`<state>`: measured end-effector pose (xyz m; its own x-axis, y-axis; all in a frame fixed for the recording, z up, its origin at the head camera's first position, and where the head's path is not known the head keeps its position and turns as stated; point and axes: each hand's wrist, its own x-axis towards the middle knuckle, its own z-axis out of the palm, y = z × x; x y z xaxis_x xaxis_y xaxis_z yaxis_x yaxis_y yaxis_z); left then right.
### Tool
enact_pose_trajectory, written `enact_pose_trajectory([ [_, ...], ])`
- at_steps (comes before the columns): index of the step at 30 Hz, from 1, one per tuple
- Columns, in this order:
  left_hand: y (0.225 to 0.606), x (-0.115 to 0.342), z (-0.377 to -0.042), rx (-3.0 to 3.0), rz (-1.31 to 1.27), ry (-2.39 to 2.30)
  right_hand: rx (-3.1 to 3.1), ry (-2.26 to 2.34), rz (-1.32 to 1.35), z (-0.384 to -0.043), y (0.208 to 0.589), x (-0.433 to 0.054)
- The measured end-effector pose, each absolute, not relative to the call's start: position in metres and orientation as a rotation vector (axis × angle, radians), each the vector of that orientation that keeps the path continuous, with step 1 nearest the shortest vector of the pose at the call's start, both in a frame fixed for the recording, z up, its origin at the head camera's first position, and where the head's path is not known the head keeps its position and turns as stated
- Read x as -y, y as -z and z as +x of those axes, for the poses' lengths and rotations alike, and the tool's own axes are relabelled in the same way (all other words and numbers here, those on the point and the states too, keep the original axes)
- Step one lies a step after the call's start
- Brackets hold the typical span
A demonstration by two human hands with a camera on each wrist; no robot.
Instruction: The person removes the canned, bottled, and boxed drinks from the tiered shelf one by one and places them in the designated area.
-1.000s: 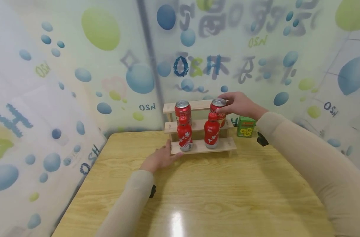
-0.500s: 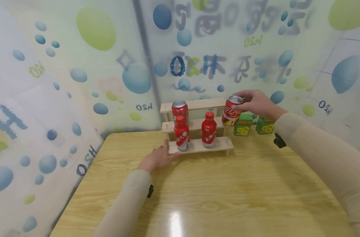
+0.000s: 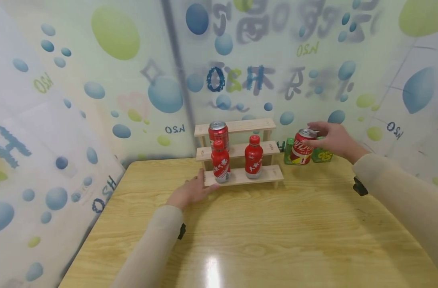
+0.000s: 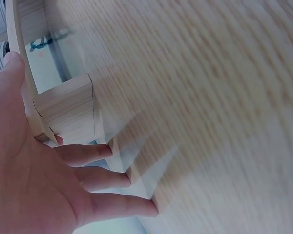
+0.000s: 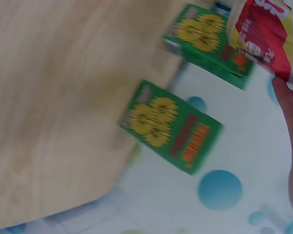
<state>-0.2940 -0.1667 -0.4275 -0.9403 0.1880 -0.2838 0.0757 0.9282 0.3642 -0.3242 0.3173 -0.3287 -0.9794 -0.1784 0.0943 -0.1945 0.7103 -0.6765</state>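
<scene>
In the head view my right hand (image 3: 335,140) holds a red drink can (image 3: 303,146) near its top, with thumb and fingers on opposite sides. The can stands to the right of a three-tier wooden display rack (image 3: 240,126), in front of two green drink cartons (image 3: 322,155). My left hand (image 3: 191,192) grips the left end of the rack's lowest board, its other fingertips touching the table in the left wrist view. Two red bottles (image 3: 253,158) with red caps stand upright on the lowest board. Another red can (image 3: 219,132) is behind the left bottle, its lower part hidden.
The yellow wood-grain table (image 3: 240,232) runs up to a patterned wall curtain (image 3: 132,100) at the back and left. In the right wrist view the green cartons (image 5: 171,127) stand near the table's far edge, slightly apart.
My right hand has lifted the can off the rack's right side and carried it rightward and down, in front of the cartons. The left hand stays on the rack.
</scene>
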Motion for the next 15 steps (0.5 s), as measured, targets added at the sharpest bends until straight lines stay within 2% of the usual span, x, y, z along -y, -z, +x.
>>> enact_pose_trajectory([
  [9, 0.43, 0.168, -0.296, -2.775, 0.203, -0.479, 2.807, -0.969, 0.368, -0.321, 0.385, -0.317],
  [15, 0.43, 0.169, -0.297, -2.775, 0.206, -0.483, 2.811, -0.973, 0.386, -0.32, 0.397, -0.311],
])
